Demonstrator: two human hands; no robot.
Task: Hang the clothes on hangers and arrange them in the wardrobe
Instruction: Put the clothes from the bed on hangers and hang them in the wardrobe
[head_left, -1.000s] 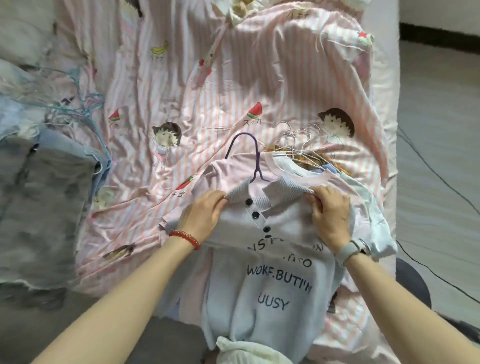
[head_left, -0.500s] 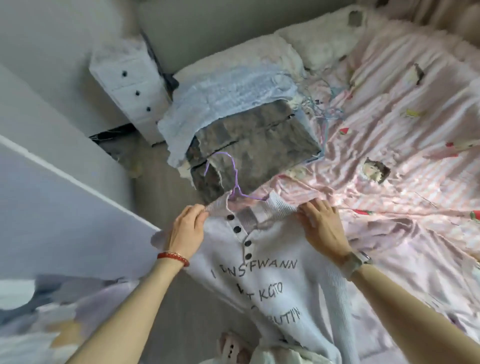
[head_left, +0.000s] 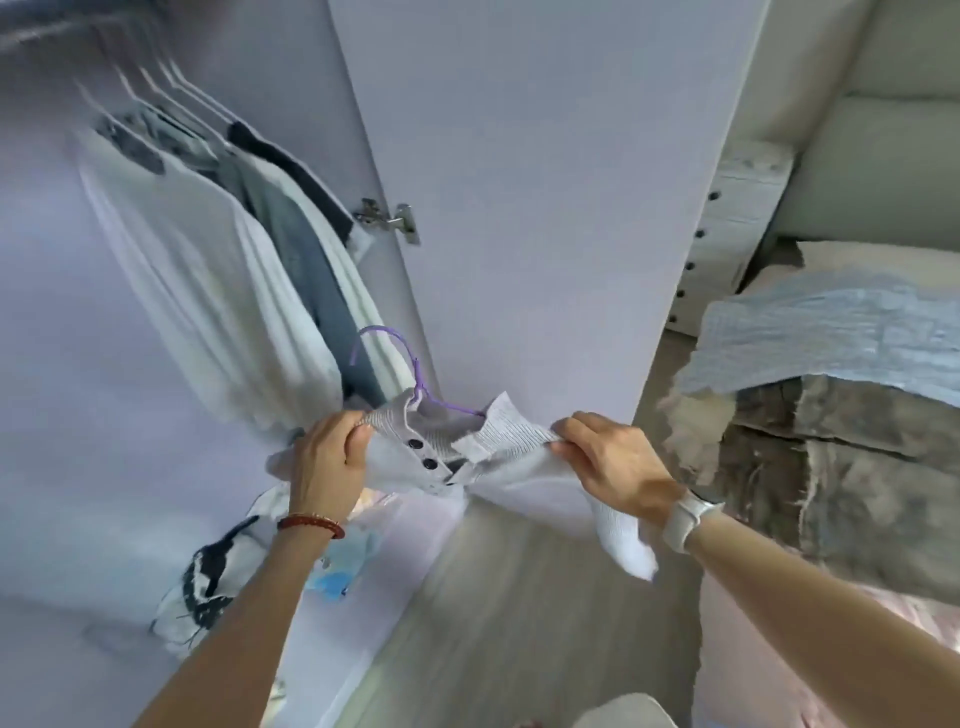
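While the left hand (head_left: 327, 462) grips one shoulder of the pale knit top (head_left: 498, 467) and the right hand (head_left: 613, 462) pinches the other, the top stretches sideways between them, collar up, in front of the open wardrobe (head_left: 156, 322). Its purple hanger (head_left: 400, 364) hook points up toward the hanging clothes (head_left: 249, 270). The white door (head_left: 545, 208) stands behind; the bed (head_left: 831, 415) lies to the right, above a grey wooden floor (head_left: 519, 623).

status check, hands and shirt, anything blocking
Left hand and right hand grip shirt shoulders. Purple hanger inside collar, not on rail. Wardrobe door open, nothing blocking.
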